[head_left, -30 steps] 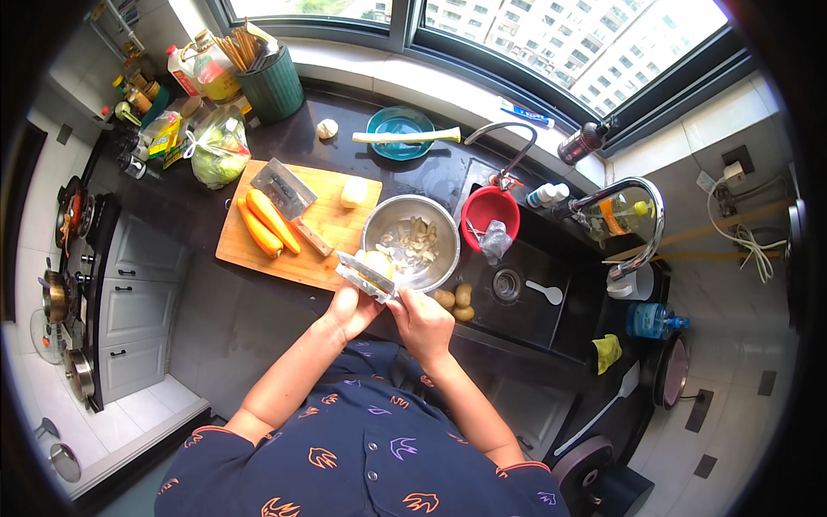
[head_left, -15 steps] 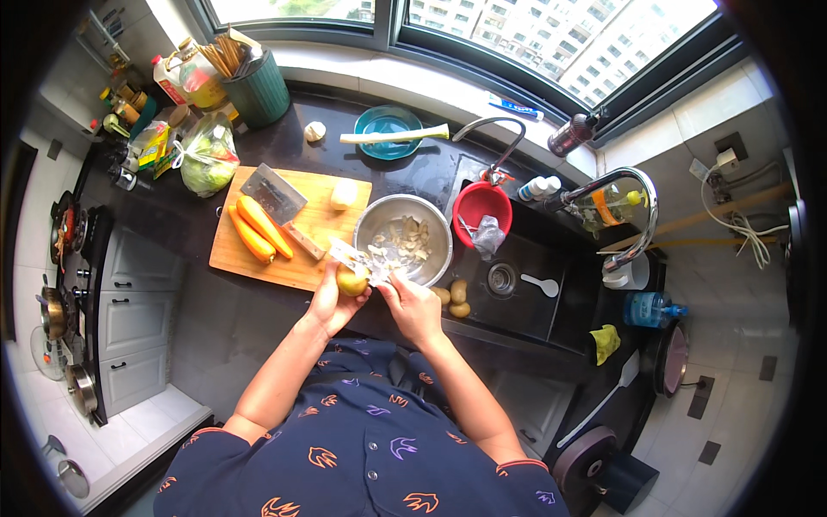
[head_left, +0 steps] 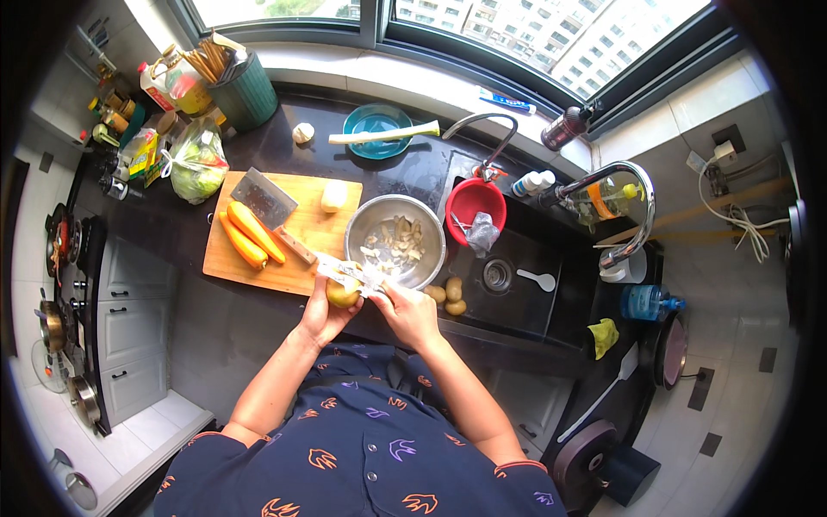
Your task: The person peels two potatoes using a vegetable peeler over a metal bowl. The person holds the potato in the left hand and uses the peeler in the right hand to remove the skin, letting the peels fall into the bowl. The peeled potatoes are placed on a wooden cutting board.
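My left hand [head_left: 320, 315] holds a potato [head_left: 343, 295] from below, over the counter's front edge. My right hand [head_left: 408, 314] grips a shiny, pale peeler [head_left: 370, 277] against the potato's upper side; its outline is partly blurred by glare. Just beyond my hands stands a steel bowl [head_left: 359, 226] with pale peelings [head_left: 399, 245] in it. Several unpeeled potatoes [head_left: 454, 296] lie right of the bowl, at the sink's edge. To the left, a wooden cutting board [head_left: 312, 226] bears orange carrots [head_left: 247, 236], a cleaver [head_left: 265, 199] and a pale, blocky vegetable piece [head_left: 333, 196].
A red basin [head_left: 462, 200] with a crumpled plastic bag stands in the dark sink [head_left: 525, 250], near a white spoon [head_left: 537, 280]. Behind the board are a bagged vegetable [head_left: 198, 168], garlic [head_left: 302, 133] and a teal plate [head_left: 379, 115] under a long pale stalk [head_left: 384, 134].
My hands and the potato have shifted slightly left and down in the picture. The whole view has moved a little; the counter things stay in place.
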Action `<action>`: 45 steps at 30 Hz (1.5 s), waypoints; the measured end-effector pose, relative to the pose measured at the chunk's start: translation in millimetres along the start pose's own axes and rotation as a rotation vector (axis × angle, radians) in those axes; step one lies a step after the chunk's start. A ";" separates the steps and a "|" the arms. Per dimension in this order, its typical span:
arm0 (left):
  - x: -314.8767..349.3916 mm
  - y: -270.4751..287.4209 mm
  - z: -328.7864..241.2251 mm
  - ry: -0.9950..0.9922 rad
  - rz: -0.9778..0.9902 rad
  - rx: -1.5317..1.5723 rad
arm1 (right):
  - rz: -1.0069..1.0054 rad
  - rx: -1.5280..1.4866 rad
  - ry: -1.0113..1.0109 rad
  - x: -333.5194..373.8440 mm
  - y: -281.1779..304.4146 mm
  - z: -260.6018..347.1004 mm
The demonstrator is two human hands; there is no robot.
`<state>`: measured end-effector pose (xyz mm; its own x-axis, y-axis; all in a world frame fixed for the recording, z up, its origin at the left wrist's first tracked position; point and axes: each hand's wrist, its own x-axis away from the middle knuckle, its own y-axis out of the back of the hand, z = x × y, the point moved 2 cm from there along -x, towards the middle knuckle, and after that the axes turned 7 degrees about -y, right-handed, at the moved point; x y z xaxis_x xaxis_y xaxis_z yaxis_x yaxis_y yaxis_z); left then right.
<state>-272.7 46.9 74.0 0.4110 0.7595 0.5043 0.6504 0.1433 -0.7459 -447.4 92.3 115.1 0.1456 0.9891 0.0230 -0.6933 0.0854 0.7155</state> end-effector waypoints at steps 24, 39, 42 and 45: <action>-6.0 -30.6 -2.6 -0.003 0.136 -0.209 | -0.189 -0.484 -0.334 -36.3 8.1 -0.9; -2.1 -20.7 -14.1 0.044 0.072 -0.150 | -0.020 -0.202 -0.291 32.0 15.5 5.9; -4.5 -21.7 -6.6 0.014 0.106 -0.135 | -0.084 -0.119 -0.217 32.7 22.0 15.7; -4.5 -27.2 3.4 -0.036 0.158 -0.133 | -0.179 -0.068 -0.089 29.7 20.2 18.2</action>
<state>-294.4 41.8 90.6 0.4933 0.7882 0.3680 0.6589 -0.0625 -0.7496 -444.3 121.2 142.9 0.3304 0.9431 -0.0361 -0.6964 0.2694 0.6652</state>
